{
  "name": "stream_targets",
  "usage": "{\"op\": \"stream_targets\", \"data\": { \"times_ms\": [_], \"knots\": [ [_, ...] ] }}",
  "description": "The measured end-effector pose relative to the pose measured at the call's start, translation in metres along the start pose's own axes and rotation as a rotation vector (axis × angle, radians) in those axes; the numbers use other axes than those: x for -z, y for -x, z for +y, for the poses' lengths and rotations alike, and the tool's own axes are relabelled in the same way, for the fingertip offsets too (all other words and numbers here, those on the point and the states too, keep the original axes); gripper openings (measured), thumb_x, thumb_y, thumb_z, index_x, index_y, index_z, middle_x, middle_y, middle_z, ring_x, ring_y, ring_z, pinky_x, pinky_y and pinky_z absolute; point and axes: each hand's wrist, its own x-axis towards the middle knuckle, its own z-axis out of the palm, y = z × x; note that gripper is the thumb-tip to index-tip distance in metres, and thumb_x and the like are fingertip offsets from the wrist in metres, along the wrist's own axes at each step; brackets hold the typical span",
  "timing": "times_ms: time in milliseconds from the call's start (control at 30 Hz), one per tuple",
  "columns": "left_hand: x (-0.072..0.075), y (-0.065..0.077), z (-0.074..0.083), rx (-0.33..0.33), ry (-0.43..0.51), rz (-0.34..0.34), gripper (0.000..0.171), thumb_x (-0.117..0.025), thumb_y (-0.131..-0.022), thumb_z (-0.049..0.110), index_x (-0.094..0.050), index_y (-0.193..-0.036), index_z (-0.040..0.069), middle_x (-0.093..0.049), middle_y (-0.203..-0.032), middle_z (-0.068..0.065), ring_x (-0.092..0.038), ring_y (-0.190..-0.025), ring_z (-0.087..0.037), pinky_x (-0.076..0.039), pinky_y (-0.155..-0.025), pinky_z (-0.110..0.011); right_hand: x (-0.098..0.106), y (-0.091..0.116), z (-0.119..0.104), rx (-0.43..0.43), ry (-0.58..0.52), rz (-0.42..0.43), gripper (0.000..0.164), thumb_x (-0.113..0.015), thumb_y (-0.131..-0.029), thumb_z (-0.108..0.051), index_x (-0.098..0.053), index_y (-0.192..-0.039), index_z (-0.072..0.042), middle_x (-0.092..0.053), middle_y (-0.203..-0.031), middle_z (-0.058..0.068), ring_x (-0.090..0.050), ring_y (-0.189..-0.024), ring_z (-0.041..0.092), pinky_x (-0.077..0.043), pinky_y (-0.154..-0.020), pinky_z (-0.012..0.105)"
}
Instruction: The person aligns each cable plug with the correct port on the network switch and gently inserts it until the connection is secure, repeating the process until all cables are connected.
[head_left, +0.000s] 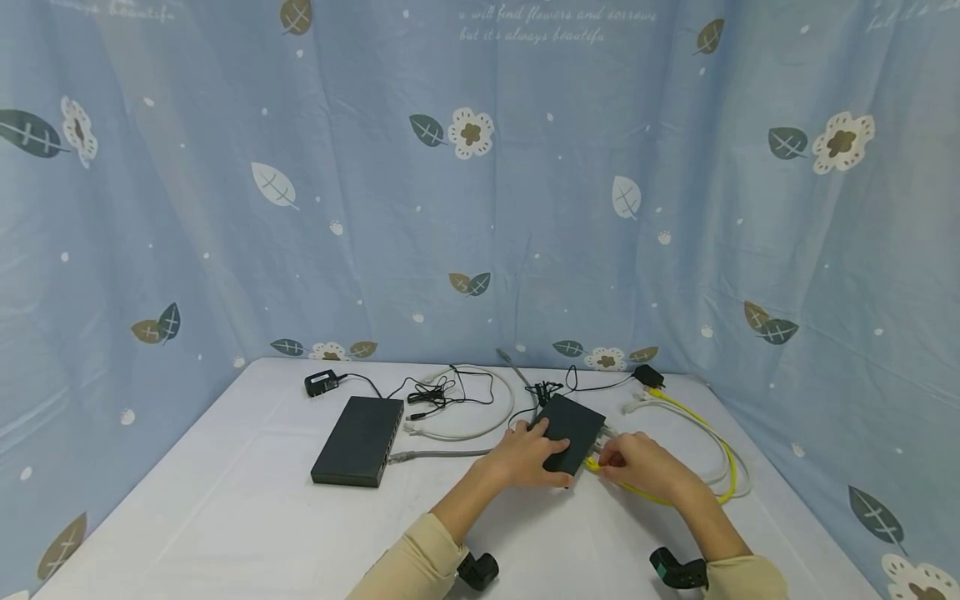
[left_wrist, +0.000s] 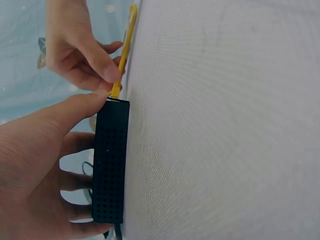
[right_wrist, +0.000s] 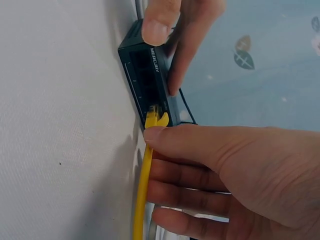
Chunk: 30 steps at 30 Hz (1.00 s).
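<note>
A small black network switch (head_left: 576, 427) marked MERCURY sits on the white table. My left hand (head_left: 521, 458) rests on it with spread, mostly straight fingers on its top and the thumb at a front corner. Between thumb and fingers my right hand (head_left: 645, 467) pinches a yellow network cable (right_wrist: 142, 192) close behind its plug. In the right wrist view the yellow plug (right_wrist: 152, 118) is lined up with an end port, its clear tip right at the opening. The fingers below the thumb partly hide pale cables.
A larger black box (head_left: 358, 442) lies to the left, a grey network cable (head_left: 442, 455) beside it. Behind are a black power adapter (head_left: 322, 382), a white cable (head_left: 450, 437) and a second adapter (head_left: 648, 377). Pale cable loops (head_left: 742, 483) lie at right.
</note>
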Motion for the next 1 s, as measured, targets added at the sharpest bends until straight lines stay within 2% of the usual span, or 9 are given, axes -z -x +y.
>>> {"op": "stream_targets", "data": {
  "times_ms": [167,400,1000],
  "knots": [
    [0.0026,0.0017,0.0018,0.003,0.009,-0.002,0.067,-0.062,-0.086,0.065,-0.048,-0.145,0.036,-0.032,-0.159,-0.013,-0.039,-0.138,-0.043,-0.038,-0.109,-0.057,-0.0003,-0.0010,0.0016,-0.034,0.015,-0.005,0.007,-0.075,-0.086,-0.019,-0.074,-0.082,-0.012,-0.066,-0.072,-0.009,-0.056,-0.064,0.009,-0.046,-0.059,0.022],
    [0.0027,0.0022,0.0024,-0.001,0.007,-0.006,0.066,-0.061,-0.087,0.064,-0.048,-0.145,0.035,-0.032,-0.159,-0.013,-0.039,-0.138,-0.043,-0.038,-0.108,-0.057,-0.0028,-0.0013,0.0042,0.014,0.038,0.002,0.006,-0.074,-0.086,-0.015,-0.072,-0.080,-0.017,-0.064,-0.069,-0.009,-0.052,-0.059,0.006,-0.044,-0.055,0.021],
    [0.0017,0.0008,0.0018,0.002,0.015,-0.008,0.066,-0.062,-0.086,0.064,-0.048,-0.145,0.036,-0.032,-0.159,-0.013,-0.040,-0.137,-0.042,-0.041,-0.105,-0.057,-0.0039,0.0006,0.0030,0.047,0.064,0.017,0.007,-0.073,-0.087,-0.012,-0.071,-0.081,-0.015,-0.061,-0.067,-0.009,-0.048,-0.056,0.004,-0.041,-0.052,0.021]
  ]
}}
